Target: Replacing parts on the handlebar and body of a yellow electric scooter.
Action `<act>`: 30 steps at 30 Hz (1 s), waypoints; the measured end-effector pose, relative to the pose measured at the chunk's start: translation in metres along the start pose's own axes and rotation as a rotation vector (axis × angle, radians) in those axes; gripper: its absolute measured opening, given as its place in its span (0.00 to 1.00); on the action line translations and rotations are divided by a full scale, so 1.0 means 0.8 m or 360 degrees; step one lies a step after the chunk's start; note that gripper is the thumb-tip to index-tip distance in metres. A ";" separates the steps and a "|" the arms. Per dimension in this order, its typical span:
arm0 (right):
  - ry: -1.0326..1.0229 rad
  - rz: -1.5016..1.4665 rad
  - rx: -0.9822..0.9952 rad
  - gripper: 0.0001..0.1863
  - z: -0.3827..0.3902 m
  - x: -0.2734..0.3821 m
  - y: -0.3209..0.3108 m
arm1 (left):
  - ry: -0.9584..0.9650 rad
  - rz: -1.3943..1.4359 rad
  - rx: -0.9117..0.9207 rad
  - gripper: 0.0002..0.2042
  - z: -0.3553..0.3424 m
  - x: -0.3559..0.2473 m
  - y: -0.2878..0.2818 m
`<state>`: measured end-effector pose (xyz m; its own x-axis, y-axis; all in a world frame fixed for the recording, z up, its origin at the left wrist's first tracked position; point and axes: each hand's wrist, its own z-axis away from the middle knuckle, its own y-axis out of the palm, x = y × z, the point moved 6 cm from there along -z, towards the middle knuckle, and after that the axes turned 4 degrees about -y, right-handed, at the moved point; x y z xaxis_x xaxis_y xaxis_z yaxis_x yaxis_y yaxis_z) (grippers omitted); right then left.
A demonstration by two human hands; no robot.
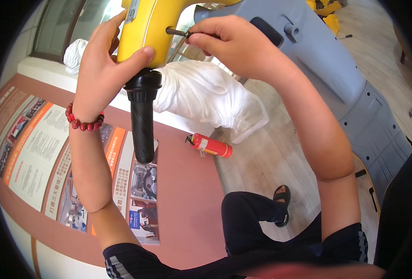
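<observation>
My left hand (104,65) is wrapped round the yellow handlebar cover (146,30), with the thumb pressed on its lower part and the other fingers partly hidden behind it. Below the cover hangs a black handlebar grip (142,116) with a wide collar. My right hand (236,44) pinches a short, dark, rod-shaped piece (175,31) whose free end meets the right side of the cover. Whether this is a screwdriver or a fitting I cannot tell, since my fingers hide its other end.
A grey scooter body panel (320,60) stands at the right. Behind the handlebar is a white draped statue (206,93); a red fire extinguisher (210,145) is near the wall. Yellow parts (329,21) are at the far right. A poster board (52,158) covers the left wall.
</observation>
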<state>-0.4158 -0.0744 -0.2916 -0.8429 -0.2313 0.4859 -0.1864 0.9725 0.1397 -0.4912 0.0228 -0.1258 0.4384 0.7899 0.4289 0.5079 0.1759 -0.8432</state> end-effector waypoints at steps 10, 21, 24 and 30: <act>-0.0153 0.0276 -0.0531 0.11 0.024 0.022 0.009 | -0.0018 0.0237 -0.0099 0.39 0.007 0.002 0.008; -0.0282 0.0477 -0.0700 0.11 0.025 0.029 0.008 | -0.0045 0.0286 -0.0026 0.37 0.011 0.013 0.009; -0.0007 0.0254 -0.0491 0.12 0.024 0.019 0.007 | -0.0048 0.0322 0.0003 0.38 0.011 0.017 0.010; 0.0288 0.0083 -0.0365 0.13 0.051 -0.008 0.005 | -0.0075 0.0521 -0.0152 0.38 0.008 0.026 0.014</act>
<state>-0.4314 -0.0680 -0.3294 -0.7409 -0.2023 0.6404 -0.0088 0.9564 0.2919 -0.4811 0.0449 -0.1284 0.5560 0.8221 0.1228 0.4139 -0.1457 -0.8986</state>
